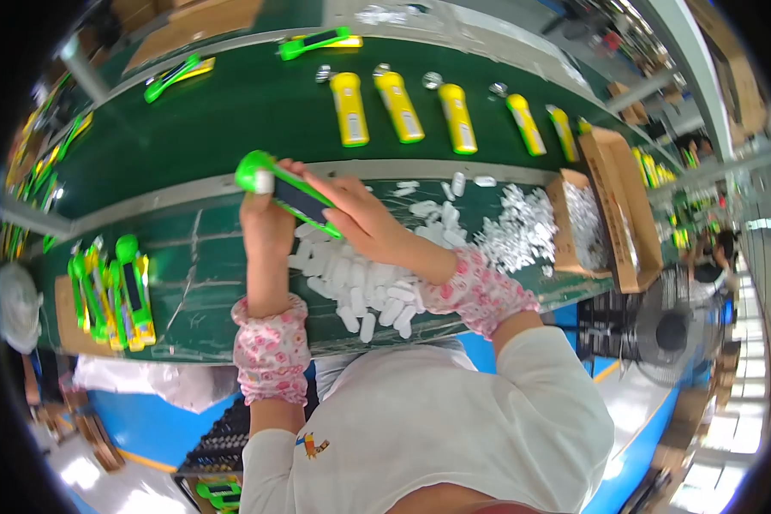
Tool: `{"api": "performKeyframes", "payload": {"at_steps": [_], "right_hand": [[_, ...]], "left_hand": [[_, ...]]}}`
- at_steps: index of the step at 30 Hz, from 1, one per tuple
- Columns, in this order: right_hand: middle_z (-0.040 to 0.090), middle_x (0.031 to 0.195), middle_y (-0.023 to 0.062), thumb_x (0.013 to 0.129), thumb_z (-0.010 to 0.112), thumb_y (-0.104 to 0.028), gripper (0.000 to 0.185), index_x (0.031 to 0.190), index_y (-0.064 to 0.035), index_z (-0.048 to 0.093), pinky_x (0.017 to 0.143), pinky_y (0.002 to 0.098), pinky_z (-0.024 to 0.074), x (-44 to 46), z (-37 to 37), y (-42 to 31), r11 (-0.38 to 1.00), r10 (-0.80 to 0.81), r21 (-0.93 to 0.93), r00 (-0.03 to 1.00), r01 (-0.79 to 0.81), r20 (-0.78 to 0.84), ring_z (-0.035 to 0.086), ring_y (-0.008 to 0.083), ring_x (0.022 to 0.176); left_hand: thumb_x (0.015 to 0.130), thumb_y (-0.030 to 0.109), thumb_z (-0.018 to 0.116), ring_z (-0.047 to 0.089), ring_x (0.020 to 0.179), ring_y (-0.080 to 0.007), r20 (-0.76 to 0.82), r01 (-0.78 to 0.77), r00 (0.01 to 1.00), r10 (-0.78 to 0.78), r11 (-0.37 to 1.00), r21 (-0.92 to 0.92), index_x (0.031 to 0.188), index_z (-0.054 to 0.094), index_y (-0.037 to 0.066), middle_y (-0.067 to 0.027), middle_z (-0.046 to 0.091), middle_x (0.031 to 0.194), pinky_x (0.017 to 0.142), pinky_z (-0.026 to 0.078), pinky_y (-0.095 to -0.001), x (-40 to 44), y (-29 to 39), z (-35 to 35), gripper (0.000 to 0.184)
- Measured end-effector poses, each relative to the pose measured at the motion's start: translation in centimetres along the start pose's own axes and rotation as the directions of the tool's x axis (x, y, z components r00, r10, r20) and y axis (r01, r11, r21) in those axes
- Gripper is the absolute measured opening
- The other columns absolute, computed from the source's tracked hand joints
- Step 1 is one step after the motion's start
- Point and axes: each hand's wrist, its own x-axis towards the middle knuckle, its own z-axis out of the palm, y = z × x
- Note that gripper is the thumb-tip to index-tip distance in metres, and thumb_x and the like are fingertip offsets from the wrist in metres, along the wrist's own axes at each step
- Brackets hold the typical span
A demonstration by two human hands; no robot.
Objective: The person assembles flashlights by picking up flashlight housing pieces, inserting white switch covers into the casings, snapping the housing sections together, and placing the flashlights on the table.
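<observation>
A bright green flashlight (297,199) with a dark panel along its body is held above the near table edge, tilted down to the right. My left hand (267,224) is closed around its round head end, with a small white piece at the thumb. My right hand (364,218) grips the body from the other side, fingers along its upper edge. Below both hands lies a heap of white oblong plastic pieces (360,283), partly hidden by my right forearm. Beside it spreads a pile of small shiny silvery pieces (518,224).
Yellow flashlights (349,110) with silvery round parts at their heads lie in a row on the green belt (231,111). Green-and-yellow flashlights (128,291) are stacked on the left. At right stand cardboard boxes (621,210) near a black fan (664,334).
</observation>
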Motion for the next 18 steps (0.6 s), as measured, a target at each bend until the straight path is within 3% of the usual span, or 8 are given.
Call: {"api": "performKeyframes", "payload": {"at_steps": [2,3,6,7,8,9,12,18], "right_hand": [[0.052,0.117,0.0152,0.093,0.059,-0.011,0.056,0.147,-0.0123,0.043,0.096,0.0434,0.0408,-0.7,-0.4,-0.2,0.966,-0.066,-0.255,0.995,0.047,-0.068,0.049,0.0328,0.111],[0.053,0.12,0.0146,0.092,0.06,-0.01,0.058,0.147,-0.0116,0.043,0.099,0.0431,0.039,-1.1,-0.9,-0.2,0.927,-0.108,-0.369,0.991,0.073,-0.075,0.047,0.0326,0.116],[0.055,0.12,0.013,0.086,0.067,-0.007,0.058,0.141,-0.0123,0.051,0.097,0.0414,0.0418,-3.4,-4.6,-1.3,0.995,-0.038,-0.096,0.999,0.037,-0.005,0.05,0.0313,0.114],[0.059,0.113,0.0114,0.082,0.072,-0.007,0.05,0.13,-0.0132,0.061,0.092,0.0403,0.0461,-5.4,-7.0,-0.2,0.97,-0.02,-0.242,0.996,-0.002,-0.088,0.054,0.0304,0.111],[0.062,0.102,0.0106,0.081,0.072,-0.009,0.032,0.113,-0.0112,0.068,0.082,0.0405,0.0498,-7.7,-9.9,1.3,0.868,0.03,-0.482,0.982,-0.117,-0.184,0.058,0.0318,0.099],[0.062,0.094,0.0112,0.081,0.074,-0.011,0.021,0.101,-0.0091,0.068,0.074,0.0412,0.05,-10.0,-13.3,1.9,0.695,0.192,-0.653,0.953,-0.3,-0.234,0.061,0.032,0.09],[0.062,0.082,0.0145,0.076,0.079,-0.023,0.025,0.09,-0.006,0.065,0.071,0.0457,0.0491,-15.0,-17.1,4.2,0.421,0.475,-0.711,0.805,-0.563,-0.357,0.062,0.0362,0.083],[0.065,0.075,0.0137,0.064,0.084,-0.018,0.027,0.077,-0.0047,0.066,0.066,0.0402,0.0514,-16.9,-19.6,7.5,0.548,0.66,-0.529,0.724,-0.648,-0.202,0.066,0.0314,0.072]], "left_hand": [[0.101,0.037,0.051,0.057,0.117,-0.0297,-0.026,0.029,0.999,-0.027,0.997,0.075,0.127,0.05,0.002,-0.0172,0.058,0.126,0.103,0.045,-0.0466,-0.6,-0.5,1.6,0.043],[0.103,0.046,0.043,0.056,0.116,-0.0305,-0.097,0.207,0.974,-0.206,0.978,0.005,0.126,0.049,0.003,-0.0158,0.057,0.123,0.103,0.042,-0.0509,-1.1,-0.4,3.7,0.049],[0.103,0.045,0.041,0.057,0.11,-0.0289,0.084,0.494,0.869,-0.487,0.861,-0.119,0.123,0.05,0.001,-0.0132,0.057,0.114,0.102,0.043,-0.0481,-1.8,-1.1,2.8,0.049],[0.1,0.046,0.048,0.058,0.099,-0.026,0.065,0.518,0.855,-0.515,0.837,-0.177,0.121,0.051,0.002,-0.0118,0.057,0.104,0.093,0.046,-0.0441,-1.1,-1.4,1.2,0.048],[0.096,0.044,0.056,0.055,0.087,-0.0205,-0.11,0.467,0.852,-0.511,0.839,-0.28,0.119,0.052,0.002,-0.0093,0.054,0.094,0.082,0.048,-0.0374,-1.1,-0.9,2.0,0.049],[0.095,0.043,0.058,0.052,0.081,-0.0177,-0.084,0.427,0.882,-0.463,0.863,-0.27,0.116,0.052,0.001,-0.0079,0.052,0.09,0.076,0.047,-0.0333,-0.9,-1.1,1.5,0.047],[0.094,0.043,0.061,0.043,0.065,-0.0116,-0.03,0.377,0.914,-0.405,0.873,-0.308,0.107,0.052,0.002,-0.0051,0.047,0.084,0.059,0.04,-0.0253,0.0,0.0,-1.1,0.044],[0.096,0.044,0.058,0.042,0.066,-0.0131,0.095,0.384,0.922,-0.375,0.855,-0.349,0.112,0.047,0.004,-0.0094,0.05,0.091,0.058,0.041,-0.0264,-1.0,-1.6,1.9,0.044]]}}
